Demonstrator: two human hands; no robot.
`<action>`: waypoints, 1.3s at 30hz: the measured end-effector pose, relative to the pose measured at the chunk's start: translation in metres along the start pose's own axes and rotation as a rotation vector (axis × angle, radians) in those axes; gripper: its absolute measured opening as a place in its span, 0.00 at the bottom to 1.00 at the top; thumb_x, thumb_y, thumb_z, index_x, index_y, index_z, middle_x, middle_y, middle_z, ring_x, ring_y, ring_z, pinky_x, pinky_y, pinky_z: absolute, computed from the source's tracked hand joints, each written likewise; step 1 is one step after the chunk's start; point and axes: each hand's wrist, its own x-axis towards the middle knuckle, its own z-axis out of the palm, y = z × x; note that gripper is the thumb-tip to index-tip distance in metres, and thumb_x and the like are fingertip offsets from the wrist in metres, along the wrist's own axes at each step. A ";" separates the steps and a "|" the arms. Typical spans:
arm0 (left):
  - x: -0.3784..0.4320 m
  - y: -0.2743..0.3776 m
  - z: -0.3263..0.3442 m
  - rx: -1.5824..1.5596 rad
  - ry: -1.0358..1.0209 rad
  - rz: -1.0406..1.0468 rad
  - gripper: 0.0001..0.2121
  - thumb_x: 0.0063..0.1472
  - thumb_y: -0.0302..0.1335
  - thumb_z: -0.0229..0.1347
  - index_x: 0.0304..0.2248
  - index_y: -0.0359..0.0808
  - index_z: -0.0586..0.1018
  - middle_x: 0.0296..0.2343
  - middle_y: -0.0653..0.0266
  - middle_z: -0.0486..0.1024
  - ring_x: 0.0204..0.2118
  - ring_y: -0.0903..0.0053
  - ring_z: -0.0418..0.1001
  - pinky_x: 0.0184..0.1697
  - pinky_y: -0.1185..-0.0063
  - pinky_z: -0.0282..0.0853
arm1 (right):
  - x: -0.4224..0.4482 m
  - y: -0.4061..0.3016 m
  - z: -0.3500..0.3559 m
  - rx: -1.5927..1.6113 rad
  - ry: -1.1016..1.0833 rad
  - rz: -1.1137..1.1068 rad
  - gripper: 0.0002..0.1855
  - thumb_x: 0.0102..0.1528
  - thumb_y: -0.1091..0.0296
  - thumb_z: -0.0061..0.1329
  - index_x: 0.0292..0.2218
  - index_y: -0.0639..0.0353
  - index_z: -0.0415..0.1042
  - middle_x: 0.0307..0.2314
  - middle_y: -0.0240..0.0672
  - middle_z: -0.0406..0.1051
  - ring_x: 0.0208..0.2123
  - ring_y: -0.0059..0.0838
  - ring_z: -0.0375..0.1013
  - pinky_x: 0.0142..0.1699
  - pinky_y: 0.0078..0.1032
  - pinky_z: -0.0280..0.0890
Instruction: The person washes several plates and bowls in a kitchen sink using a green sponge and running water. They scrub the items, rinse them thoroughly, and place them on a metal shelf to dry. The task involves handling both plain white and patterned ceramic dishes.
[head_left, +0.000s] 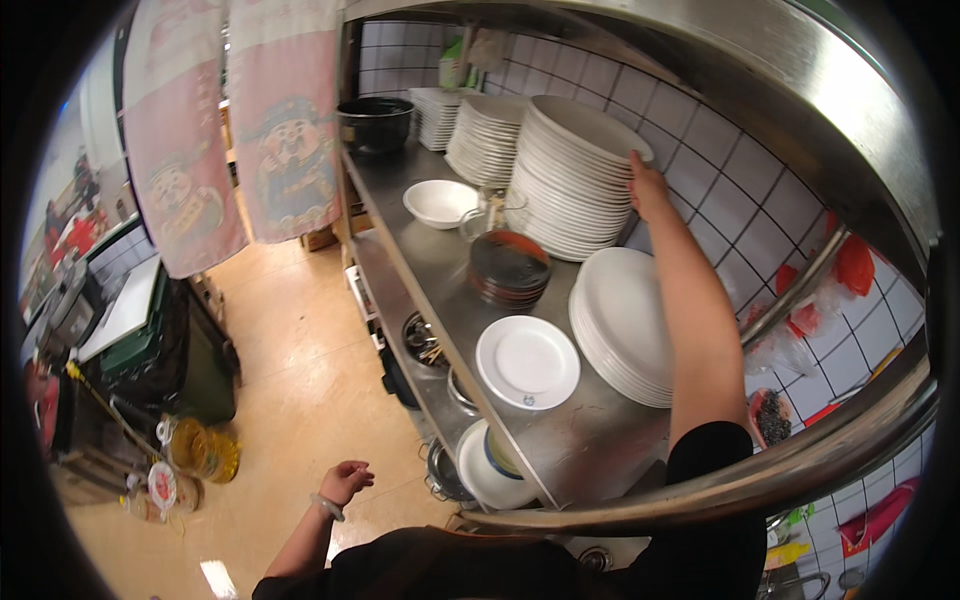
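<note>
My right hand is at the right rim of a tall stack of large white oval plates, near its top; its fingers are partly hidden behind the rim. My left hand, a bracelet at its wrist, hangs over the floor with fingers loosely curled and nothing in it. On the steel shelf nearest me lie a round white plate and a stack of white oval plates. Dark reddish-brown plates, a glass mug and a white bowl sit farther along.
More white plate stacks and a black pot occupy the shelf's far end. A steel pipe crosses close to me. Printed cloth curtains hang at left; a green bin and an oil jug are on the floor.
</note>
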 end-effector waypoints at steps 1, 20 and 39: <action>-0.002 -0.001 -0.001 -0.017 -0.004 0.015 0.12 0.57 0.29 0.48 0.38 0.31 0.70 0.28 0.60 0.74 0.30 0.75 0.73 0.31 0.82 0.67 | -0.003 -0.002 -0.006 0.006 0.009 0.032 0.25 0.49 0.41 0.42 0.20 0.56 0.63 0.11 0.26 0.57 0.09 0.17 0.51 0.11 0.18 0.46; -0.111 0.057 0.121 0.164 -0.486 0.122 0.13 0.56 0.24 0.48 0.41 0.30 0.68 0.33 0.56 0.73 0.35 0.73 0.72 0.40 0.79 0.66 | -0.523 0.033 -0.322 -0.065 -0.452 0.384 0.11 0.50 0.68 0.44 0.36 0.58 0.71 0.23 0.27 0.69 0.24 0.14 0.66 0.29 0.14 0.62; -0.259 -0.040 0.424 0.514 -1.134 0.021 0.13 0.57 0.21 0.44 0.44 0.32 0.68 0.35 0.60 0.72 0.38 0.77 0.69 0.44 0.80 0.63 | -0.923 0.347 -0.671 -0.243 0.583 1.204 0.14 0.44 0.68 0.49 0.33 0.67 0.70 0.21 0.39 0.70 0.24 0.28 0.71 0.25 0.22 0.64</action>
